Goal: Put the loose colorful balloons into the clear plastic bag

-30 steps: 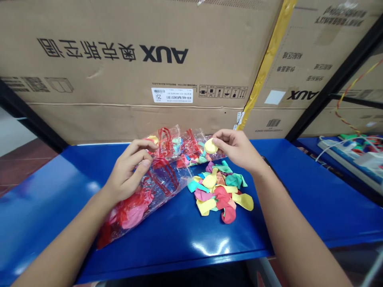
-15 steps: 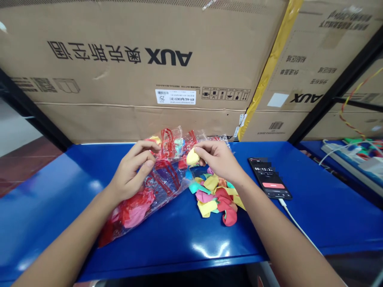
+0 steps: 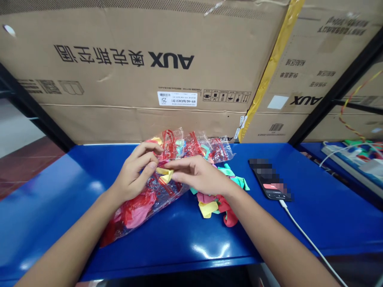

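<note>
My right hand (image 3: 199,173) pinches a yellow balloon (image 3: 165,175), uninflated, between thumb and fingers over the mouth of a clear plastic bag (image 3: 170,199) with red print. My left hand (image 3: 137,171) is closed on the upper edge of that bag, its curled fingertips close to the yellow balloon; the exact grip is partly hidden. Pink and red balloons (image 3: 139,209) lie inside the bag's lower left end. Under and beside my right wrist is a loose pile of limp balloons (image 3: 208,208) in yellow, red, pink and green.
Several more filled clear bags (image 3: 220,149) lie behind my hands, against a large cardboard box (image 3: 119,87). At the right, a phone (image 3: 271,179) with a white cable (image 3: 305,231) rests on the blue tabletop (image 3: 167,247). Black metal posts (image 3: 314,107) flank the box.
My right hand has carried the yellow balloon leftward from above the pile to the bag's mouth, beside my left fingers. My left hand has barely moved.
</note>
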`<state>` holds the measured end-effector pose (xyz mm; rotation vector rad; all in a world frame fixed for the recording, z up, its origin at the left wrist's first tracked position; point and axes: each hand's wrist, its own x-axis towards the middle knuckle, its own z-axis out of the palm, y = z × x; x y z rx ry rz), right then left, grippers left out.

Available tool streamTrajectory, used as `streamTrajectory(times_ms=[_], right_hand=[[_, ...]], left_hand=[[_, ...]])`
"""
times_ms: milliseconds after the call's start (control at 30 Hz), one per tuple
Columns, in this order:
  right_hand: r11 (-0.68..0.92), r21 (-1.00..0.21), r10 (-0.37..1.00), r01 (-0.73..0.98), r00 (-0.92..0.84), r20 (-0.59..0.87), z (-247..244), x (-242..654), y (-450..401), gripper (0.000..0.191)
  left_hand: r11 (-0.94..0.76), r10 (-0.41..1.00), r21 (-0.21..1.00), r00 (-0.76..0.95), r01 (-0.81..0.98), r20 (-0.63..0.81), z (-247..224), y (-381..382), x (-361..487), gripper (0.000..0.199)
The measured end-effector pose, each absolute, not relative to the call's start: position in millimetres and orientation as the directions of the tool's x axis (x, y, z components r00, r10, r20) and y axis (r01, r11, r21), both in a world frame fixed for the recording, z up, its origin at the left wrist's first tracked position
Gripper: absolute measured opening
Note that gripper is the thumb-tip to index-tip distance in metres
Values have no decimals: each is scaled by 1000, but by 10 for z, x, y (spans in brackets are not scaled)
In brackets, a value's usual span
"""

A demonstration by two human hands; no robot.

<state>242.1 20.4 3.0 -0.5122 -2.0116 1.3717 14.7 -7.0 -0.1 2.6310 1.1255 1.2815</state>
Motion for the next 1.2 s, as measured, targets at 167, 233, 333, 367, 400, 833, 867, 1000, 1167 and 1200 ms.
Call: streamTrajectory(times_ms=[167, 233, 333, 367, 400, 833, 867, 1000, 1167, 1200], right_hand=[[407, -913, 736, 42, -607, 300, 151, 2635, 270, 24], [466, -845, 818, 261, -490, 300, 126, 2710, 334, 24], [487, -697, 818, 526, -555, 153, 34, 2763, 385, 24], [501, -657, 796, 564, -597, 94, 9, 2771, 388, 22], [518, -627, 776, 582, -629, 58, -6, 2776, 387, 21], [504, -863, 563, 33, -771, 299, 85, 2576, 280, 28], [503, -862, 612, 59, -728, 308, 112, 2651, 304, 28], [518, -717, 766, 466, -626, 147, 154, 3018, 467, 21], [529, -516, 707, 674, -686, -171, 68, 3268, 614, 5], [534, -529, 703, 660, -694, -157, 68, 3295, 623, 6]], left_hand=[[-743, 602, 297, 405, 600, 688, -5, -70, 142, 27], [-743, 607, 305, 406, 596, 683, -3, -68, 142, 27], [-737, 615, 311, 404, 600, 677, 3, -70, 146, 28], [-734, 618, 313, 402, 603, 675, 5, -71, 147, 28], [-730, 621, 313, 400, 607, 674, 8, -73, 149, 28], [-739, 608, 300, 404, 604, 683, 4, -77, 147, 21], [-737, 609, 302, 400, 605, 685, 8, -77, 149, 22], [-740, 607, 292, 414, 606, 678, 15, -76, 150, 22], [-737, 607, 281, 418, 615, 676, 16, -74, 148, 22], [-736, 606, 281, 415, 616, 678, 18, -74, 150, 22]])
